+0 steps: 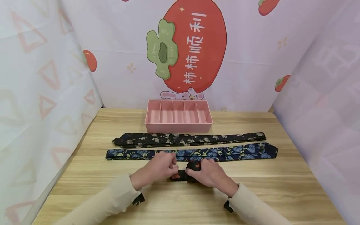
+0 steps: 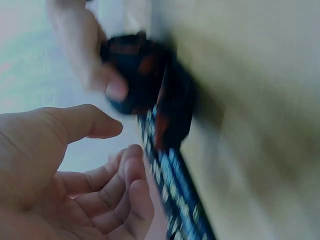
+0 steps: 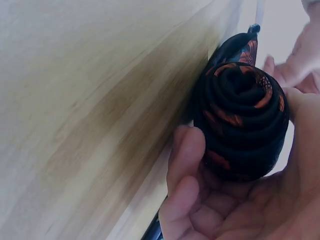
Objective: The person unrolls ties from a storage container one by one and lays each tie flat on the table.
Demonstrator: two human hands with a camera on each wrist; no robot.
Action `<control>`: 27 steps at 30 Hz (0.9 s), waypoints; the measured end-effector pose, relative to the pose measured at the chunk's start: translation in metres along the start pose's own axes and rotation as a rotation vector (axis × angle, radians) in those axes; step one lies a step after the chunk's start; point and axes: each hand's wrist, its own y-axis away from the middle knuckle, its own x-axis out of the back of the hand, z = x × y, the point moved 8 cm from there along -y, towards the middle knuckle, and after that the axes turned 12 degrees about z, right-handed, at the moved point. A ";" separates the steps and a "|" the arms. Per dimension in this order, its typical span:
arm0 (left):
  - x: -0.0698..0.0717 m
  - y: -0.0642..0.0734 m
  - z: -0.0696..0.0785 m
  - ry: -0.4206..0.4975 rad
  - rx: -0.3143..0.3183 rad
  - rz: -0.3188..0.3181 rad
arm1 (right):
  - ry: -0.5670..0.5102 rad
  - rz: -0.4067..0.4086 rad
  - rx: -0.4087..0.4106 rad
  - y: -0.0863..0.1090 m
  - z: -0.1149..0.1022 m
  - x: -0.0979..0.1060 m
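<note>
A black necktie with orange-red patterning, coiled into a thick roll point(image 3: 242, 125), sits in my right hand point(image 1: 211, 173), whose fingers and thumb curl around its sides. From the roll a short flat tail point(image 1: 182, 175) of the same tie reaches left along the table. Beside that tail is my left hand point(image 1: 158, 166); in the left wrist view its thumb and loosely bent fingers stand apart from the tie, with nothing between them. Just beyond both hands lies a navy necktie point(image 1: 202, 153) with blue and yellow figures, stretched out flat.
Farther back, a black necktie point(image 1: 185, 140) with pale flowers lies lengthwise. Behind it stands a pink box point(image 1: 178, 128) divided into several narrow compartments. Printed cloth walls point(image 1: 118, 81) border the wooden table point(image 1: 180, 206) at the back and sides.
</note>
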 end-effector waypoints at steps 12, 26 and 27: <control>-0.029 0.010 0.005 -0.062 -0.022 -0.016 | 0.084 0.073 0.076 -0.002 0.007 0.021; -0.035 0.008 -0.003 -0.040 -0.029 -0.008 | 0.021 0.212 0.333 -0.012 -0.032 0.053; -0.036 0.008 -0.004 -0.037 -0.022 -0.010 | 0.011 0.218 0.370 -0.011 -0.038 0.052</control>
